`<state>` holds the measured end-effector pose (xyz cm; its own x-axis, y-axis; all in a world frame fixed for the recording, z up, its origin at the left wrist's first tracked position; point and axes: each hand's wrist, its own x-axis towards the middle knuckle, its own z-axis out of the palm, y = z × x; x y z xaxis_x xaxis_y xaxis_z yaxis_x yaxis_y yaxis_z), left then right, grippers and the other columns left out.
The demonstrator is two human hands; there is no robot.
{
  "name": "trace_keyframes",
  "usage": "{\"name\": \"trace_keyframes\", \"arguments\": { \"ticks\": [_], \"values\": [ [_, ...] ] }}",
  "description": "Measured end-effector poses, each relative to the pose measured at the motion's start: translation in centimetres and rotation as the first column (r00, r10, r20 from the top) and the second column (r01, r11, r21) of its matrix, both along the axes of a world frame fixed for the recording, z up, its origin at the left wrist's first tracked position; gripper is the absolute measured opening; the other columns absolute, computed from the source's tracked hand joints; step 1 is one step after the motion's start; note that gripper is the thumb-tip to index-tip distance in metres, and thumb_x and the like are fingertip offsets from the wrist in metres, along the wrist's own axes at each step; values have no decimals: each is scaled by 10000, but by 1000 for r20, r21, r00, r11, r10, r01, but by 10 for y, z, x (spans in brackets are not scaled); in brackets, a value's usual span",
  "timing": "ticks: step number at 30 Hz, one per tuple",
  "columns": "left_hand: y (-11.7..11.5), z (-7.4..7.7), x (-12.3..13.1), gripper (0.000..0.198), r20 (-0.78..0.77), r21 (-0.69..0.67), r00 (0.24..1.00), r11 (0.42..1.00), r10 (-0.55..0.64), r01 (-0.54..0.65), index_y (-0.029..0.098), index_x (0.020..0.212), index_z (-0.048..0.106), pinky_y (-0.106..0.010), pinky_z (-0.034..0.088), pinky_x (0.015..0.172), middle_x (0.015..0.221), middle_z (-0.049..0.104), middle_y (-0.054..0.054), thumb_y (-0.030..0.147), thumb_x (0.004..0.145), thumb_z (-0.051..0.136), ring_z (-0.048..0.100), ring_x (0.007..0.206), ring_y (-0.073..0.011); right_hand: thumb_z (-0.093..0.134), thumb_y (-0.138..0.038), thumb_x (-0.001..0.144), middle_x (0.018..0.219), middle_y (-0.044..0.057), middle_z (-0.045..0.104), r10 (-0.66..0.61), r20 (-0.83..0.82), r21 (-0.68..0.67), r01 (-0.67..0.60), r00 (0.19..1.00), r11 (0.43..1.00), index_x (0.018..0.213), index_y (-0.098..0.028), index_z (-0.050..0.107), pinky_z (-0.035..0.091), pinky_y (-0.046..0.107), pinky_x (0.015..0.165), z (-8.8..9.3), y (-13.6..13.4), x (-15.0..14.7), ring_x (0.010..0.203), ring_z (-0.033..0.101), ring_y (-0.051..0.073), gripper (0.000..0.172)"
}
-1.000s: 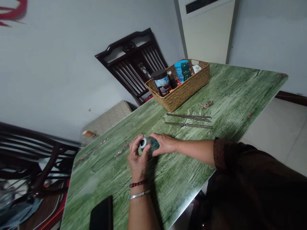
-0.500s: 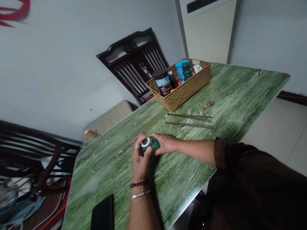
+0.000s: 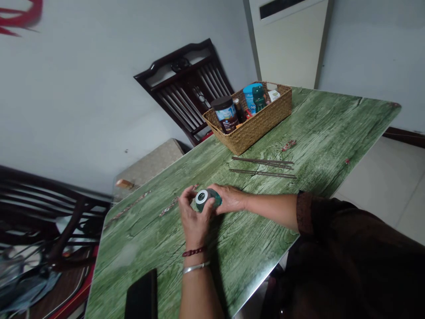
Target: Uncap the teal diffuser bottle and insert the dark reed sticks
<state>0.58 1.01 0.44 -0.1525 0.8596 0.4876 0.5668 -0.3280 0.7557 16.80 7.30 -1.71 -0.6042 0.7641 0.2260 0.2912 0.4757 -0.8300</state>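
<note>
Here, we see a pair of bare hands meeting over a small green container (image 3: pixel 207 201) above a green wood-grain table (image 3: pixel 255 235), near its front edge. The right hand (image 3: pixel 231 198) wraps closely round the container's lower end, its wrist running back to a dark sleeve (image 3: pixel 318 215). The left hand (image 3: pixel 195 217) curls loosely about the top, thumb against the side, forefinger lifted away from the pale rim (image 3: pixel 198 198); the container tips toward us, showing a dark round mouth. A red bracelet (image 3: pixel 193 252) and a silver bangle (image 3: pixel 195 267) circle the left wrist. Beyond the hands we find thin dark sticks (image 3: pixel 262 173) lying close together, and behind them a woven basket (image 3: pixel 260 130) of tubs and bottles. A dark flat object (image 3: pixel 141 294) lies at the near left. Around the table we make out dark wooden chairs (image 3: pixel 192 91), a pale wall (image 3: pixel 83 88) and an upright cream unit (image 3: pixel 288 48).
</note>
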Motion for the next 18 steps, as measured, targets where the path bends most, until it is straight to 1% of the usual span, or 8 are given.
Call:
{"name": "trace_keyframes", "arguments": {
  "ticks": [1, 5, 6, 8, 10, 13, 15, 18],
  "values": [
    [0, 1, -1, 687, -10, -23, 1000, 1000, -14, 14, 255, 1361, 539, -499, 410, 1103, 1276, 612, -105, 479, 766, 799, 576, 1234, -294, 848, -393, 685, 1137, 66, 691, -3, 1, -1, 3, 1000, 1000, 1291, -214, 506, 472, 313, 773, 0, 0, 0, 1002, 685, 266, 719],
    [-2, 1, -5, 693, 111, -91, 970, 969, -217, 228, 300, 1505, 392, -494, 397, 1125, 1470, 514, -126, 516, 894, 640, 509, 1358, -289, 867, -407, 660, 1137, 59, 691, -9, -5, -2, 9, 1000, 1000, 1299, -224, 503, 472, 315, 780, -1, 1, -1, 1015, 682, 268, 758],
    [-1, 1, -5, 740, 97, -67, 976, 977, -195, 202, 295, 1508, 386, -499, 397, 1123, 1475, 502, -129, 543, 868, 661, 497, 1367, -297, 868, -411, 659, 1136, 57, 691, -3, -11, -2, 3, 1000, 1000, 1303, -226, 501, 473, 314, 780, -2, 1, -1, 1014, 683, 268, 764],
    [0, 1, -4, 807, 11, -8, 998, 999, -54, 54, 268, 1458, 445, -510, 405, 1109, 1376, 557, -123, 554, 773, 759, 534, 1304, -305, 868, -405, 662, 1132, 52, 692, 2, -15, -3, -2, 1000, 1000, 1309, -232, 497, 472, 311, 778, -3, 1, -1, 1005, 685, 263, 765],
    [0, 2, -2, 749, -50, 7, 998, 999, 43, -43, 256, 1390, 506, -505, 416, 1094, 1254, 616, -102, 502, 747, 802, 591, 1208, -288, 867, -387, 664, 1129, 45, 691, -9, -13, -3, 9, 1000, 1000, 1306, -237, 502, 471, 309, 778, -3, 1, -1, 997, 685, 256, 753],
    [-2, 4, -1, 636, 33, -56, 994, 993, -103, 105, 283, 1435, 459, -485, 415, 1107, 1361, 589, -117, 464, 870, 688, 574, 1279, -273, 869, -393, 658, 1123, 41, 689, -23, 0, -1, 23, 1000, 1000, 1295, -240, 511, 472, 310, 777, -2, 1, 0, 1002, 685, 258, 747],
    [-3, 5, -2, 690, 70, -52, 986, 986, -154, 157, 293, 1475, 411, -487, 407, 1116, 1454, 524, -130, 498, 870, 671, 512, 1362, -289, 869, -420, 660, 1121, 42, 689, -16, 4, -7, 16, 1000, 1000, 1302, -244, 506, 475, 313, 779, -1, 1, 0, 1008, 686, 261, 758],
    [-2, 6, -1, 776, -58, 10, 997, 999, 41, -41, 250, 1386, 500, -512, 424, 1081, 1277, 610, -117, 534, 728, 798, 578, 1244, -313, 865, -433, 665, 1124, 56, 688, -11, 15, -3, 11, 1000, 1000, 1316, -231, 492, 480, 317, 777, -1, 0, 0, 1004, 687, 268, 777]
  ]
}}
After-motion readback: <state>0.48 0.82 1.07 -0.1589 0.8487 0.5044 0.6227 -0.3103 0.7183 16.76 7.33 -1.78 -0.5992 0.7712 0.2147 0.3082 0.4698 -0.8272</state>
